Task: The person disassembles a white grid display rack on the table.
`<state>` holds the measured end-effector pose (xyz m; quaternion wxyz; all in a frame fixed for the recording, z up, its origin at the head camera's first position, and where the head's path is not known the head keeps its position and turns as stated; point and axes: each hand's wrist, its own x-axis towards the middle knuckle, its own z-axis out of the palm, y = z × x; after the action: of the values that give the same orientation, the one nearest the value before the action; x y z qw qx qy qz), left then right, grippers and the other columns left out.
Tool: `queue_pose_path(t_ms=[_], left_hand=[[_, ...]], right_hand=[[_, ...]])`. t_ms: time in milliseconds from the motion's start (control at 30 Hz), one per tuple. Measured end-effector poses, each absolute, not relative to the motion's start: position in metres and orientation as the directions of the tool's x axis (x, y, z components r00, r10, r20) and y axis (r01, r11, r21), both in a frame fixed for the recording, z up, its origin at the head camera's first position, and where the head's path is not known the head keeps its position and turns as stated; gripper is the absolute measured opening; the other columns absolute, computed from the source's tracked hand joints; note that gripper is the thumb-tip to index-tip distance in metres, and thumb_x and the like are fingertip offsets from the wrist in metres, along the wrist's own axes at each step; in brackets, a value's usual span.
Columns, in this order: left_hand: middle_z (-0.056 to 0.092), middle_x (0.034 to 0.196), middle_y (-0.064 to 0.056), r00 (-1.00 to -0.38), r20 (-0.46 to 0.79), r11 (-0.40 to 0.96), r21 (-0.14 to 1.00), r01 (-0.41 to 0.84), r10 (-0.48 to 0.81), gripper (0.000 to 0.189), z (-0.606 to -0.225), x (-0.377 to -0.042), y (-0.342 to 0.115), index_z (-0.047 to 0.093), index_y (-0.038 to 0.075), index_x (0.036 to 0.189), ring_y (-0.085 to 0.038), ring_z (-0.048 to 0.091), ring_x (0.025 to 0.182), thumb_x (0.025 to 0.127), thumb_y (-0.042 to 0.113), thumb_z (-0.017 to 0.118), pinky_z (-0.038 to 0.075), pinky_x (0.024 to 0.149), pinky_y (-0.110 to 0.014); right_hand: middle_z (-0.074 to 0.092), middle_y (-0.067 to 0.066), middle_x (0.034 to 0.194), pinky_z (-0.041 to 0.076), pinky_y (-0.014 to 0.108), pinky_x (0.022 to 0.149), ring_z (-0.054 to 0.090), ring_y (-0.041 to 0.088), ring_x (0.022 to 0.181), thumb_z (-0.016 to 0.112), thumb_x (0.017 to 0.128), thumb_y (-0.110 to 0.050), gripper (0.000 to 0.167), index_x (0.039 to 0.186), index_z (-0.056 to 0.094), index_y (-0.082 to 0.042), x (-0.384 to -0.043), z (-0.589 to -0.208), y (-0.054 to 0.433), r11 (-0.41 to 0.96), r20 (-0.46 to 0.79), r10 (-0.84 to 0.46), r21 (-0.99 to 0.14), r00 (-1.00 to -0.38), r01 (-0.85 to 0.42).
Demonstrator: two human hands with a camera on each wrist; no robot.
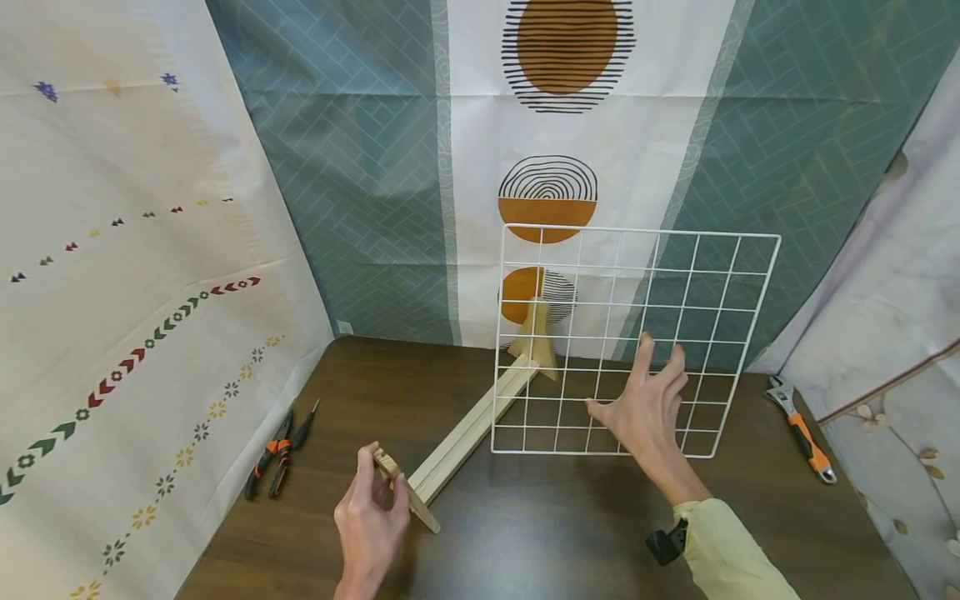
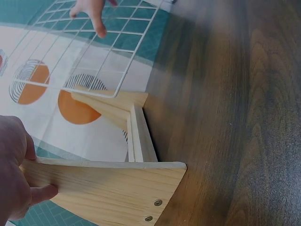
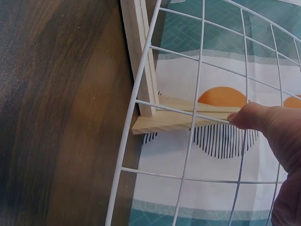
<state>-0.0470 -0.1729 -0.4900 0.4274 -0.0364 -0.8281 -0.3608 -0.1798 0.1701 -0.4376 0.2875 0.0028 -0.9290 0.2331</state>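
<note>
Head view gives me two bare hands over the dark brown bench (image 1: 540, 542). Nearest to me, the left grip (image 1: 371, 512) pinches the upper end of a wooden end piece (image 2: 108, 186) between thumb and fingers; two metal fasteners (image 2: 157, 202) sit low on its face, away from that grip. Ahead and to the right of the left grip, a pale rail (image 1: 472, 433) runs off from this piece.

Right of the left grip and farther out, the right grip (image 1: 652, 408) is spread, thumb well apart from the fingers. Right wrist view puts the thumb tip at the wires, but I cannot tell whether the fingers hook round them. Just beyond this grip, the white wire grid (image 1: 647, 306) stands upright, reaching out on both sides of it.

Left of the left grip lie pliers (image 1: 262, 471) and a screwdriver (image 1: 302, 431); right of the right grip, an adjustable wrench (image 1: 802, 433). Beyond both grips, the rail meets a second wooden support (image 1: 543, 350), with a patterned cloth (image 1: 375, 167) hanging behind.
</note>
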Motion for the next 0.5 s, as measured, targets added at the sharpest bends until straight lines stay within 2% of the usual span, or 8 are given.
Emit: queue_pose_path(t_ms=[133,367,500], left_hand=[[0.069,0.085,-0.015,-0.62,0.744,0.739,0.559,0.376,-0.248,0.059,-0.4902,-0.0463,-0.1723,0.059,-0.007,0.118,-0.037,0.071,0.081,0.063,-0.023,0.072,0.058,0.06,-0.033],[0.069,0.085,-0.014,-0.604,0.751,0.748,0.557,0.361,-0.267,0.059,-0.4917,-0.0451,-0.1707,0.059,-0.006,0.117,-0.035,0.072,0.079,0.062,-0.022,0.074,0.058,0.06,-0.031],[0.068,0.083,-0.015,-0.615,0.741,0.747,0.565,0.351,-0.271,0.053,-0.4912,-0.0424,-0.1698,0.059,-0.007,0.115,-0.035,0.072,0.079,0.065,-0.019,0.071,0.058,0.06,-0.034]], right_hand=[[0.009,0.038,0.149,0.045,0.067,0.067,0.031,0.06,0.116,0.101,0.047,-0.033,0.134,0.151,0.021,-0.006,-0.1792,-0.4387,0.1706,0.89,0.516,0.135,-0.438,-0.846,-0.125],[0.007,0.038,0.15,0.044,0.069,0.071,0.028,0.06,0.121,0.101,0.05,-0.032,0.135,0.154,0.018,-0.007,-0.1782,-0.4414,0.1708,0.884,0.463,0.148,-0.457,-0.874,-0.092],[0.007,0.038,0.15,0.044,0.069,0.071,0.028,0.06,0.121,0.1,0.051,-0.032,0.135,0.154,0.017,-0.008,-0.1773,-0.4427,0.1707,0.883,0.453,0.149,-0.46,-0.879,-0.087]])
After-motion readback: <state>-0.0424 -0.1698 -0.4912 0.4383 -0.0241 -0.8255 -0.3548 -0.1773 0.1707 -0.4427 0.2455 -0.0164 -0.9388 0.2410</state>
